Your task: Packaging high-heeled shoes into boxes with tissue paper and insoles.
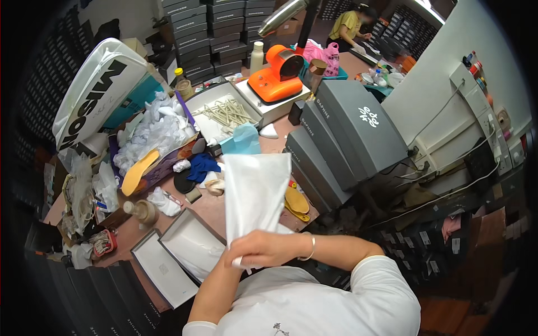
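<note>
A white cloth bag (pixel 258 190) stands up in front of me, with its wide end away from my body. My right hand (pixel 263 249), a bangle at its wrist, is closed on the bag's near end. My left forearm (pixel 216 291) runs up behind the right hand. The left hand itself is hidden by the bag and the right hand, so its fingers do not show. Just left of the bag lies an open grey shoebox (pixel 188 238) with white paper inside, beside a white-lined box part (pixel 162 269).
Grey shoeboxes (pixel 358 134) are stacked at the right. An orange device (pixel 277 75) stands on a white box at the back. Crumpled white paper (pixel 154 131) fills a purple box, with a yellow insole (pixel 140 171) on its edge. A bottle (pixel 141 211) lies at the left. Another person (pixel 350 31) sits far back.
</note>
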The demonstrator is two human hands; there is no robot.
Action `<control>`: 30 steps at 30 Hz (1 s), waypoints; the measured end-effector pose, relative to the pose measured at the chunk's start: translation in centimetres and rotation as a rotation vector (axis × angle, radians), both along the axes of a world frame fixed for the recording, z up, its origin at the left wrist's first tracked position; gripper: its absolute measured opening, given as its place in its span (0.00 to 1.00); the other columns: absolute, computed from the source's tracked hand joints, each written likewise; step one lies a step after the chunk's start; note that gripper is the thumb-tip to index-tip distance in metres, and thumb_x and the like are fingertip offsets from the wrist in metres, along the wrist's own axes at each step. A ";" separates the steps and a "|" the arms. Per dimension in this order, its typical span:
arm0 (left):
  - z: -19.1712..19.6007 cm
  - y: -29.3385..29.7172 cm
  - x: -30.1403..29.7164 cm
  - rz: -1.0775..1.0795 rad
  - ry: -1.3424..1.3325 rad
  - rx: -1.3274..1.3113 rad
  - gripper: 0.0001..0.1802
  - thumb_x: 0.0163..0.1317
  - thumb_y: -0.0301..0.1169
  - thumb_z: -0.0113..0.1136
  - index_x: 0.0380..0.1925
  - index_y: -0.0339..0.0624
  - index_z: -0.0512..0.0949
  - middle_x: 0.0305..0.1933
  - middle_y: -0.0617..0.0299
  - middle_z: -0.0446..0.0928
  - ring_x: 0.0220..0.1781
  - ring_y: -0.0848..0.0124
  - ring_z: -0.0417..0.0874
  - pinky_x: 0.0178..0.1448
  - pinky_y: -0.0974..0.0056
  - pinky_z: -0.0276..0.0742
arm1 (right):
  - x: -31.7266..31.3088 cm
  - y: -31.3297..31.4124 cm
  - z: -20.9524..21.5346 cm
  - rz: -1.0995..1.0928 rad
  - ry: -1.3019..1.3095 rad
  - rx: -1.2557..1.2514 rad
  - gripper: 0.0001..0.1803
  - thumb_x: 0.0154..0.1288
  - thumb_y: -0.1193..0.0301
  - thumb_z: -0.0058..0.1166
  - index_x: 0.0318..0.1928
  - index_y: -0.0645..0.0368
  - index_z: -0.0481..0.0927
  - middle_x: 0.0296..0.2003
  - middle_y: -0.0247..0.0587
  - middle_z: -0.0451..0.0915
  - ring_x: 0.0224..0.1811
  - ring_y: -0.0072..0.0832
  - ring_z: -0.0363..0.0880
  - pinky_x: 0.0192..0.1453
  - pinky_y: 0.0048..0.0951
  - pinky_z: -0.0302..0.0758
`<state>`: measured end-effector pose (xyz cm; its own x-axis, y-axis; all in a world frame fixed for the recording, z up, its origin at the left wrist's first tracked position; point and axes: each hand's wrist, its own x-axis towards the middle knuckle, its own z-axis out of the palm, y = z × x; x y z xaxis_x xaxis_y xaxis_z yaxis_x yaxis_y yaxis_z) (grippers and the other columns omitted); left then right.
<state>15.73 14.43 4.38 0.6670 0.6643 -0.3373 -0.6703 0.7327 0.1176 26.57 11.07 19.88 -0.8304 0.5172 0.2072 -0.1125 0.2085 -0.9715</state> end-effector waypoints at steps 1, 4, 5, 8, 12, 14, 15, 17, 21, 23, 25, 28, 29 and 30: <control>-0.4 -1.0 0.1 0.041 -0.002 0.014 0.38 0.64 0.56 0.47 0.63 0.39 0.60 0.60 0.48 0.68 0.60 0.53 0.72 0.61 0.46 0.67 | -0.6 -1.4 -1.3 0.088 0.029 -0.099 0.09 0.67 0.73 0.48 0.42 0.64 0.79 0.35 0.44 0.79 0.37 0.33 0.77 0.46 0.30 0.73; -1.2 -4.6 -3.6 0.312 0.229 0.003 0.31 0.66 0.48 0.49 0.61 0.37 0.63 0.57 0.51 0.71 0.57 0.60 0.75 0.58 0.55 0.71 | -0.6 -3.6 -4.0 0.373 -0.009 -0.286 0.11 0.68 0.71 0.49 0.43 0.65 0.78 0.35 0.39 0.79 0.37 0.24 0.76 0.45 0.26 0.73; -1.2 -5.7 -5.8 0.405 0.381 0.017 0.29 0.66 0.45 0.50 0.60 0.36 0.64 0.56 0.52 0.72 0.55 0.62 0.75 0.58 0.58 0.72 | -0.2 -3.9 -4.9 0.462 -0.048 -0.332 0.12 0.68 0.70 0.49 0.44 0.65 0.78 0.35 0.37 0.79 0.37 0.22 0.75 0.44 0.24 0.73; -0.1 -8.1 -12.4 0.513 1.068 0.499 0.22 0.68 0.37 0.51 0.57 0.34 0.67 0.53 0.54 0.75 0.52 0.65 0.78 0.56 0.63 0.75 | 1.9 -3.4 -9.0 0.451 -0.055 -0.524 0.17 0.68 0.67 0.49 0.54 0.62 0.74 0.43 0.36 0.77 0.41 0.20 0.75 0.46 0.22 0.74; 4.4 -11.0 -17.6 0.512 1.470 0.668 0.20 0.60 0.21 0.58 0.54 0.36 0.71 0.48 0.57 0.77 0.51 0.68 0.78 0.55 0.66 0.75 | 1.9 -1.4 -9.6 0.058 0.286 -1.160 0.39 0.68 0.59 0.51 0.73 0.51 0.48 0.62 0.45 0.63 0.53 0.28 0.74 0.51 0.26 0.76; 3.8 -11.2 -17.6 0.353 1.666 0.702 0.24 0.61 0.19 0.56 0.59 0.40 0.67 0.51 0.55 0.76 0.53 0.66 0.77 0.57 0.64 0.75 | -0.2 -2.0 -10.9 0.190 -0.289 -0.557 0.47 0.64 0.53 0.55 0.73 0.57 0.43 0.67 0.55 0.54 0.63 0.41 0.66 0.62 0.32 0.69; 3.2 -11.0 -17.4 0.266 1.759 0.719 0.26 0.62 0.18 0.54 0.61 0.41 0.65 0.53 0.54 0.75 0.54 0.65 0.77 0.58 0.63 0.75 | -1.5 -3.2 -11.1 0.099 -0.352 -0.006 0.53 0.59 0.52 0.57 0.71 0.67 0.42 0.68 0.62 0.48 0.70 0.48 0.55 0.71 0.35 0.57; 2.0 -10.3 -16.0 0.721 1.323 0.260 0.30 0.62 0.18 0.53 0.65 0.44 0.60 0.57 0.53 0.72 0.56 0.64 0.76 0.60 0.61 0.74 | -3.0 -3.2 -11.8 0.017 -0.320 -0.099 0.54 0.58 0.53 0.58 0.70 0.71 0.41 0.68 0.64 0.48 0.72 0.49 0.50 0.73 0.36 0.50; -4.9 -9.5 -14.9 0.958 0.905 0.005 0.28 0.70 0.28 0.47 0.68 0.47 0.53 0.63 0.54 0.67 0.62 0.61 0.72 0.63 0.56 0.71 | -7.5 -1.3 -14.5 -0.061 -0.336 -0.192 0.51 0.59 0.54 0.57 0.69 0.73 0.44 0.68 0.71 0.46 0.73 0.53 0.46 0.74 0.37 0.48; -5.8 -8.9 -14.7 0.872 0.850 -0.133 0.25 0.74 0.41 0.39 0.67 0.44 0.56 0.64 0.54 0.66 0.64 0.60 0.70 0.65 0.56 0.69 | -10.0 -0.2 -17.6 -0.095 -0.414 -0.128 0.50 0.59 0.56 0.57 0.69 0.73 0.44 0.68 0.73 0.45 0.72 0.57 0.47 0.74 0.38 0.49; -8.3 -10.5 -14.6 0.797 0.717 -0.143 0.29 0.73 0.46 0.39 0.67 0.41 0.57 0.67 0.53 0.63 0.68 0.58 0.65 0.69 0.55 0.62 | -12.6 -1.5 -22.1 -0.135 -0.587 0.009 0.48 0.59 0.59 0.56 0.70 0.71 0.45 0.67 0.76 0.45 0.71 0.60 0.48 0.73 0.40 0.51; -12.0 -12.7 -13.1 0.771 0.811 -0.198 0.33 0.72 0.50 0.40 0.65 0.34 0.59 0.66 0.50 0.65 0.67 0.60 0.66 0.69 0.58 0.60 | -14.0 -3.0 -26.4 -0.169 -0.682 -0.092 0.44 0.60 0.64 0.55 0.71 0.64 0.47 0.66 0.78 0.45 0.69 0.64 0.51 0.73 0.42 0.53; -12.3 -13.1 -12.4 0.640 1.056 -0.170 0.35 0.71 0.51 0.42 0.64 0.33 0.58 0.66 0.48 0.64 0.67 0.59 0.66 0.68 0.59 0.60 | -13.8 -3.5 -27.6 -0.179 -0.665 -0.038 0.43 0.60 0.65 0.55 0.71 0.62 0.47 0.66 0.79 0.45 0.69 0.65 0.51 0.72 0.43 0.54; -12.1 -13.0 -12.3 0.491 1.292 -0.156 0.36 0.70 0.52 0.44 0.64 0.31 0.58 0.66 0.46 0.64 0.67 0.59 0.65 0.68 0.59 0.60 | -13.4 -3.6 -28.2 -0.188 -0.640 0.017 0.43 0.61 0.67 0.54 0.71 0.59 0.47 0.65 0.80 0.46 0.68 0.66 0.51 0.71 0.44 0.55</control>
